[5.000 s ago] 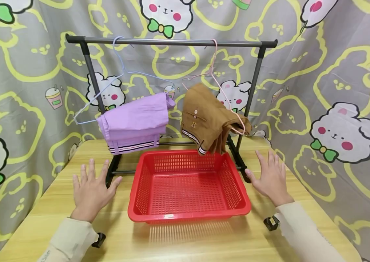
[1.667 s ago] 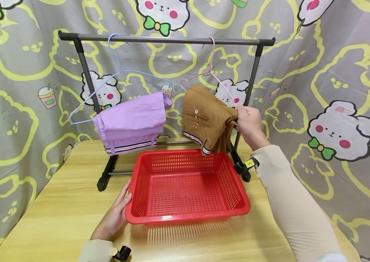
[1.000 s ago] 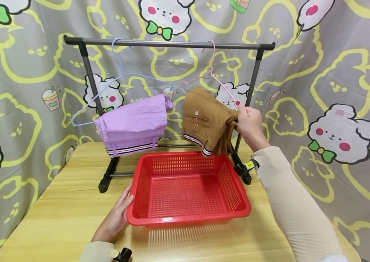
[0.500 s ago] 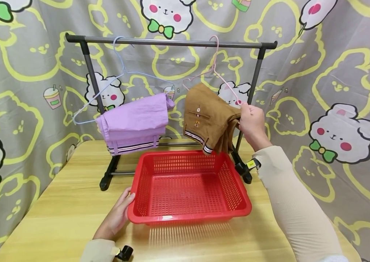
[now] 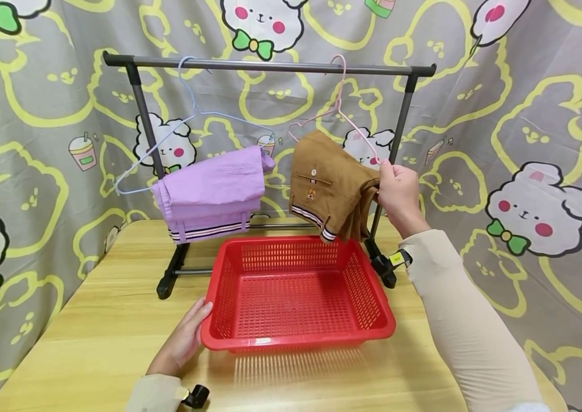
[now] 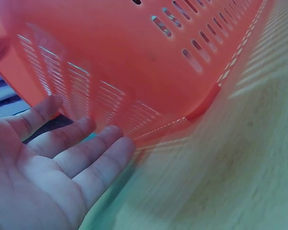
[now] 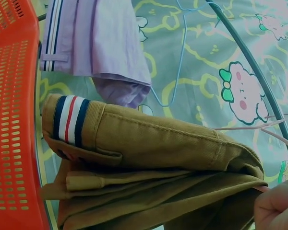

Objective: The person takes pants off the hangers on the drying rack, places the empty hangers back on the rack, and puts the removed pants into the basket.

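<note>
Now the right hand (image 5: 399,191), curled round the lower corner of the thin pink hanger (image 5: 339,105), has eased it up and rightward; the hook's top stands higher over the dark grey metal bar (image 5: 270,65) than a second ago, so the hand probably carries some weight. Folded brown cloth trousers (image 5: 329,183) still drape over that hanger, near the far right of the perforated red plastic basket (image 5: 298,342), whose left side the left hand (image 5: 182,335) touches with loosely extended fingers.

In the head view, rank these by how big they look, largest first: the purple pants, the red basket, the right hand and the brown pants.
1. Red basket
2. Purple pants and brown pants: too alike to rank
3. Right hand
</note>
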### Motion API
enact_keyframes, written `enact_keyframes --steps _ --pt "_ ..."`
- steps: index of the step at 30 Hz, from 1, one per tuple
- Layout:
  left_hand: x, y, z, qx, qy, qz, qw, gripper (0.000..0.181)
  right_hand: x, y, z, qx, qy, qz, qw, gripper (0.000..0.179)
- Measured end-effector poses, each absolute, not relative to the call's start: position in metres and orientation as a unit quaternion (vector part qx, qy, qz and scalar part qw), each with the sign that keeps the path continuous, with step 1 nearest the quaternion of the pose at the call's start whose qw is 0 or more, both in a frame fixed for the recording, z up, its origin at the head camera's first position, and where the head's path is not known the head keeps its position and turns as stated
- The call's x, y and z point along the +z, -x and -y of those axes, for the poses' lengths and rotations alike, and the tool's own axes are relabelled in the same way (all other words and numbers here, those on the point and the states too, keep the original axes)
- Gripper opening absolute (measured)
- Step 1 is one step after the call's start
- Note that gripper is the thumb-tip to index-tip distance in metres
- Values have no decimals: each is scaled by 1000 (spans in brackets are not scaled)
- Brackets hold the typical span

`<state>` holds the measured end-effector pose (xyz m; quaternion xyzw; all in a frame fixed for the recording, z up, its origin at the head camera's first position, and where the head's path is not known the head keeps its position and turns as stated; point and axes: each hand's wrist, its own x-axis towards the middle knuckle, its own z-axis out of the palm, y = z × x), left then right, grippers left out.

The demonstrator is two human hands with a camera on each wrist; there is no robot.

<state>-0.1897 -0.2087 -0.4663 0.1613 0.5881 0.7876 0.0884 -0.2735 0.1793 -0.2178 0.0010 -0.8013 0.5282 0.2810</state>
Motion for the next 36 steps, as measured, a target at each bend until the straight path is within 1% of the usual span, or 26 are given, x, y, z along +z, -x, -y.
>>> enact_keyframes --steps 4,8,17,23,28,31,36 --pt "-467 189 208 788 -157 -589 88 27 -231 296 -193 516 5 806 290 56" --pt "-467 189 208 786 -163 -590 90 30 -235 303 -197 517 8 802 301 58" --pt "-467 190 208 779 -173 -595 95 50 -233 301 -198 521 -2 797 307 60" --pt "-467 191 208 780 -171 -595 92 47 -234 302 -200 525 -6 794 306 59" --pt "-469 192 209 781 -188 -588 94 46 -234 302 -199 531 -7 787 313 58" --pt "-469 191 209 782 -186 -587 95 46 -234 300 -199 539 -10 782 313 59" --pt "-468 191 209 778 -179 -594 97 52 -233 297 -197 555 -16 773 306 58"
